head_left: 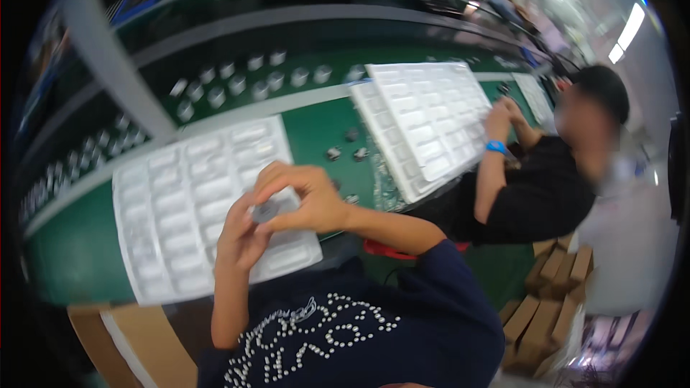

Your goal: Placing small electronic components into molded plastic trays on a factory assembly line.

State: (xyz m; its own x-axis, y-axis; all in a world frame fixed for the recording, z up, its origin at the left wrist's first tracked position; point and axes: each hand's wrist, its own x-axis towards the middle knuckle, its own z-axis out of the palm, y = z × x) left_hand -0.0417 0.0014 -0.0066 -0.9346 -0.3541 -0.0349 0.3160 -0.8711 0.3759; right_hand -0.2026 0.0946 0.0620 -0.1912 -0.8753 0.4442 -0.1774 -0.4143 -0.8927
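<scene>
Both hands are raised over a white compartment tray (162,244), pinching a small round grey part (264,211) between them. My left hand (241,233) has its fingers and thumb closed at the part's near-left side. From the right, my right hand (313,197) curls thumb and forefinger around the part in a ring shape. The part's details are blurred and partly covered by fingers. Just right of the tray, several small black-and-silver parts (333,153) stand on the green table (320,118).
More white trays (431,118) lie stacked at the right, beside a co-worker (553,165) in black. Behind a rail, several small silvery cylinders (216,97) stand in rows on a green belt. A grey post (118,65) rises at the left. Cardboard boxes (535,323) sit lower right.
</scene>
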